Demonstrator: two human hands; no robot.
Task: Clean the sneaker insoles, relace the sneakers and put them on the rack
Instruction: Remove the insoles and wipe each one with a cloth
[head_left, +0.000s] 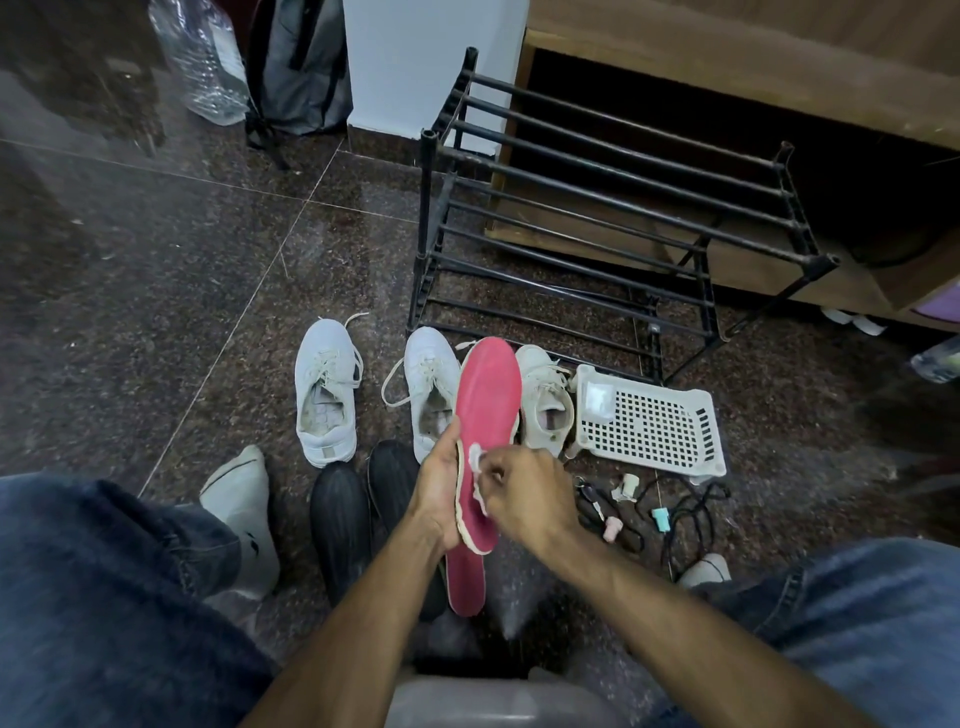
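A pink insole (488, 395) is held upright over the floor (182, 260), toe end away from the person, gripped at its lower half by the left hand (436, 499), whose fingers are curled round its left edge. A small white wipe (477, 460) is pinched in the fingers of the right hand (524, 493) and pressed against the pink face of the insole near its heel half. A second pink insole (466, 584) is seen below the held one, lying towards the person; whether it rests on the floor cannot be told.

Three white sneakers are noted on the floor, toes away: the left sneaker (326, 389) apart from the others, laces loose; the middle sneaker (431, 387) just left of the held insole; the right sneaker (545, 400) partly hidden behind it. A black metal shoe rack (597, 208) stands beyond the sneakers, with no shoes on its bars. A white perforated plastic basket (649, 421) lies just right of the right sneaker. Two black shoes (340, 519) are seen near the person's feet. Cables and small items (665, 509) are scattered by the basket.
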